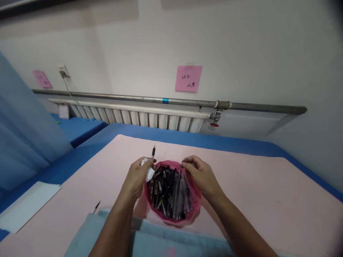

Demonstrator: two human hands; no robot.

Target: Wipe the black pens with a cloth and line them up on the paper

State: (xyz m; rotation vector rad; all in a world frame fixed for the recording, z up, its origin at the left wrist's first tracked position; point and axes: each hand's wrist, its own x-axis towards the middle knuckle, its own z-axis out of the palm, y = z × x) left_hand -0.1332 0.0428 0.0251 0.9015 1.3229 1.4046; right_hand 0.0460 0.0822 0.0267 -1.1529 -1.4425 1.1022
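A round pink basket [173, 223] holds many loose pen parts: black and brown pieces [163, 185] on the left, clear plastic barrels [179, 196] on the right. Over its left rim, my left hand [136, 175] is closed on a crumpled white tissue [149, 174]. A pen [153, 151] with a black grip points upward just past those fingers; whether they hold it is unclear. At the far right rim is my right hand [199, 175], its thumb and fingers pinched together. Whatever is between those fingertips is hidden.
A pink sheet [254, 189] covers the blue-edged table [128, 130]. Another pen [97, 207] and a white paper [29, 205] lie at left. Light blue cloth [160, 239] is along the near edge. Behind stand a radiator [144, 117] and a pipe [254, 107] with a red valve [214, 125].
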